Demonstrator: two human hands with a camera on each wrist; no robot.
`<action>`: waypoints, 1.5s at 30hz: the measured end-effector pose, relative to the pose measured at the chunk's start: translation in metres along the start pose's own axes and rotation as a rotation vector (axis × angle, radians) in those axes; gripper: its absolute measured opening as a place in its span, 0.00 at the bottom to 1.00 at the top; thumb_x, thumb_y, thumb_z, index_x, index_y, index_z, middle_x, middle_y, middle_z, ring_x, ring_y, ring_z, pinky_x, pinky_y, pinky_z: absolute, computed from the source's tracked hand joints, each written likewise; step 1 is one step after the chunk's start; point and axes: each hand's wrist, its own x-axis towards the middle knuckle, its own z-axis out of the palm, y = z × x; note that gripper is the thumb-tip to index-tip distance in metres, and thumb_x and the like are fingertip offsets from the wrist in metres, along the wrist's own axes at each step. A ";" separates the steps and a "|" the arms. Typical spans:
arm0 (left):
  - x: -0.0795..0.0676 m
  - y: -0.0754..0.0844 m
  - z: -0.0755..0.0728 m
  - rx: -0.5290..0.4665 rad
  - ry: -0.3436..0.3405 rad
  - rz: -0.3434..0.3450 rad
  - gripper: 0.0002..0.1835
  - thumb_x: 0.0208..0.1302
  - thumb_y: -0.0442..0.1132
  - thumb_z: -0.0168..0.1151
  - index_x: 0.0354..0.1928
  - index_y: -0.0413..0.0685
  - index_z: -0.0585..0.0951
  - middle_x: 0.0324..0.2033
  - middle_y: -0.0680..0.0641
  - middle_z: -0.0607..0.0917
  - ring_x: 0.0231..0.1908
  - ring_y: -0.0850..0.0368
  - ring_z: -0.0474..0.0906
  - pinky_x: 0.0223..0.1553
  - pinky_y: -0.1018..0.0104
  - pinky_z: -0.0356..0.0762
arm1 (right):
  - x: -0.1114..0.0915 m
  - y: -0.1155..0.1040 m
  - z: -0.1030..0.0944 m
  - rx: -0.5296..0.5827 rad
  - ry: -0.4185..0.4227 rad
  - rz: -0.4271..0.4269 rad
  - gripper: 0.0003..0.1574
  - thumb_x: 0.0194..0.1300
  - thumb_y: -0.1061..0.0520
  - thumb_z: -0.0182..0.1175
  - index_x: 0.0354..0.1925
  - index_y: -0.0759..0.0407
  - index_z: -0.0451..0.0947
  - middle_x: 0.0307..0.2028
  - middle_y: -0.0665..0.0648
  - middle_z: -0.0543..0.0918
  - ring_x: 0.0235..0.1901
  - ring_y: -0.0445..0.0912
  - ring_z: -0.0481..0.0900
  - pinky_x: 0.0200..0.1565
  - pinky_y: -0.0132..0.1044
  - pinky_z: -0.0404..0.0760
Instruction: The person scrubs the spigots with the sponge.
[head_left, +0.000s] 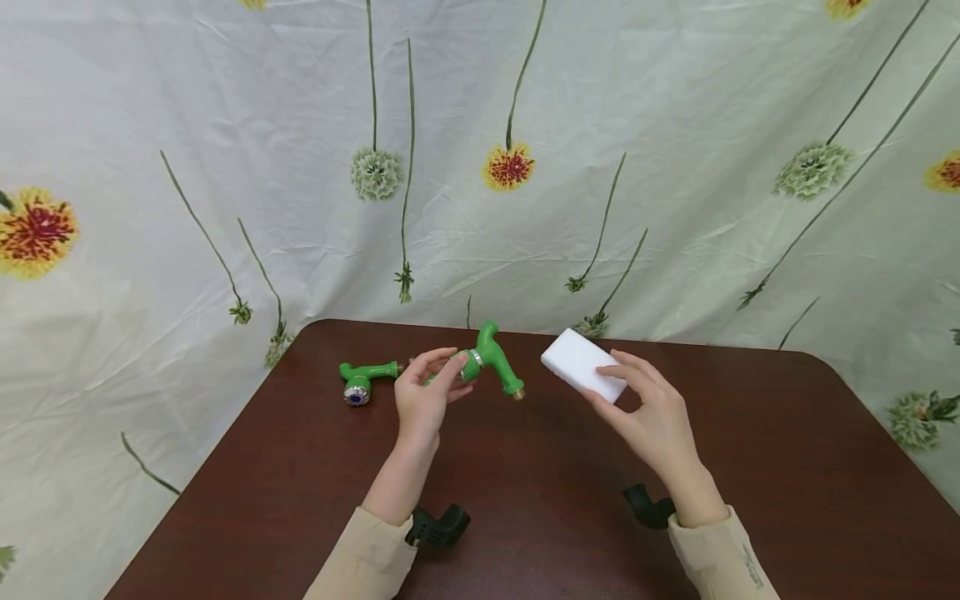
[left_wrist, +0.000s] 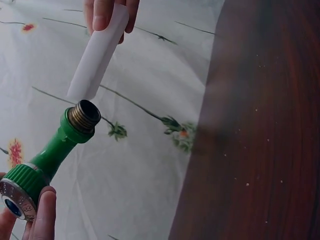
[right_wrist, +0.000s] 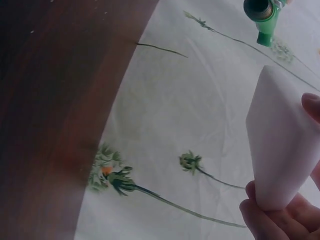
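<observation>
My left hand (head_left: pixel 427 396) grips a green tap (head_left: pixel 492 354) by its ribbed knob, above the table. In the left wrist view the brass-threaded end of the tap (left_wrist: pixel 60 142) points up toward the sponge. A white block-shaped sponge (head_left: pixel 581 360) is pinched between thumb and fingers of my right hand (head_left: pixel 652 408). Sponge and tap are apart in the head view, the sponge to the right. A second green tap (head_left: pixel 375 371) lies on the table to the left of my left hand, its round silver and blue knob end toward me.
The dark brown table (head_left: pixel 555 483) has rounded far corners. Behind it hangs a pale floral cloth (head_left: pixel 300 125). Black wrist mounts (head_left: pixel 442 527) sit on both forearms. Small light specks dot the table surface in the left wrist view.
</observation>
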 end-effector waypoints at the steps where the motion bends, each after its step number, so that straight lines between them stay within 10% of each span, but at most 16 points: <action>1: 0.001 -0.002 -0.001 0.010 -0.001 -0.006 0.13 0.57 0.32 0.66 0.44 0.34 0.80 0.32 0.45 0.78 0.24 0.53 0.84 0.32 0.57 0.83 | 0.000 0.002 0.001 0.003 -0.005 0.010 0.18 0.45 0.58 0.75 0.38 0.58 0.83 0.51 0.57 0.80 0.48 0.49 0.78 0.38 0.36 0.75; 11: 0.007 -0.021 -0.009 0.062 -0.043 -0.096 0.16 0.60 0.36 0.65 0.47 0.31 0.80 0.33 0.44 0.81 0.23 0.53 0.83 0.32 0.57 0.83 | -0.005 0.017 0.012 0.009 -0.058 0.069 0.22 0.48 0.55 0.74 0.44 0.59 0.83 0.54 0.59 0.77 0.51 0.54 0.76 0.41 0.50 0.79; 45: 0.014 -0.061 -0.030 0.193 -0.068 -0.278 0.14 0.63 0.36 0.61 0.48 0.35 0.78 0.29 0.47 0.78 0.23 0.54 0.82 0.32 0.60 0.83 | -0.019 0.051 0.033 0.058 -0.368 0.280 0.25 0.54 0.53 0.70 0.50 0.59 0.80 0.57 0.62 0.74 0.55 0.57 0.72 0.49 0.51 0.75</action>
